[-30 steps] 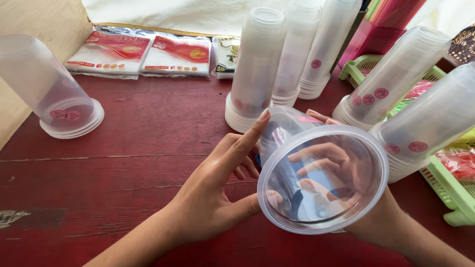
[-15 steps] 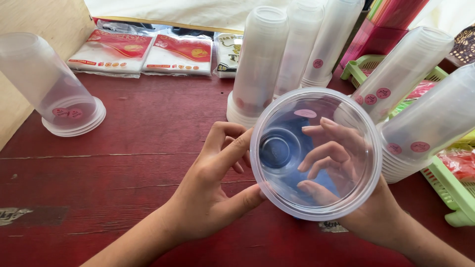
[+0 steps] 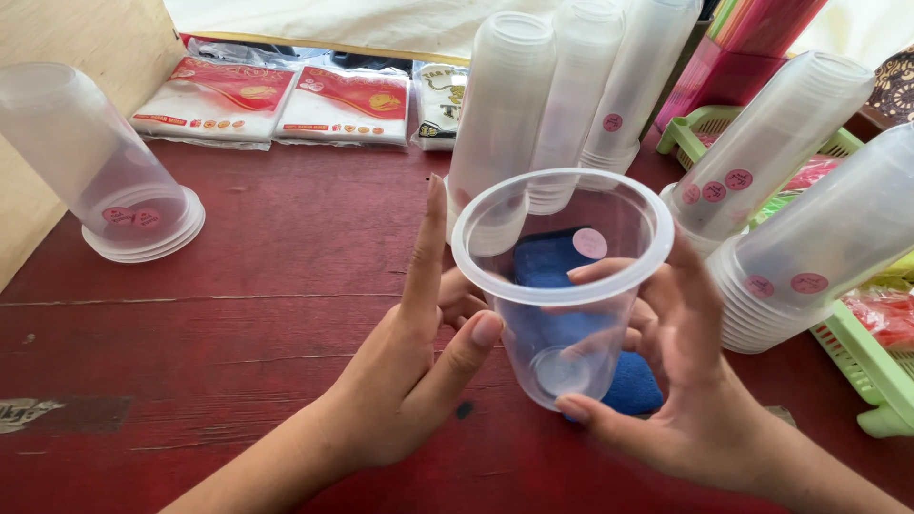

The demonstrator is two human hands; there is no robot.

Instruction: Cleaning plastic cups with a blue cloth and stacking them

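Note:
A clear plastic cup (image 3: 562, 286) with a round pink sticker is held nearly upright above the red table, its mouth tilted toward me. My right hand (image 3: 666, 381) grips it from the right, thumb under the base and fingers along the side. My left hand (image 3: 419, 362) touches its left side with the thumb and lower fingers, the index finger pointing straight up. A blue cloth (image 3: 628, 381) lies on the table behind and under the cup.
Several stacks of clear cups (image 3: 562, 95) stand upside down behind the held one; two more stacks (image 3: 809, 238) lean at right over a green basket (image 3: 857, 362). Another stack (image 3: 105, 171) lies at left. Flat red-and-white packets (image 3: 276, 95) line the back edge.
The cup has turned from lying with its mouth facing me to nearly upright. My left fingers opened, the index finger now pointing up. The blue cloth came into view.

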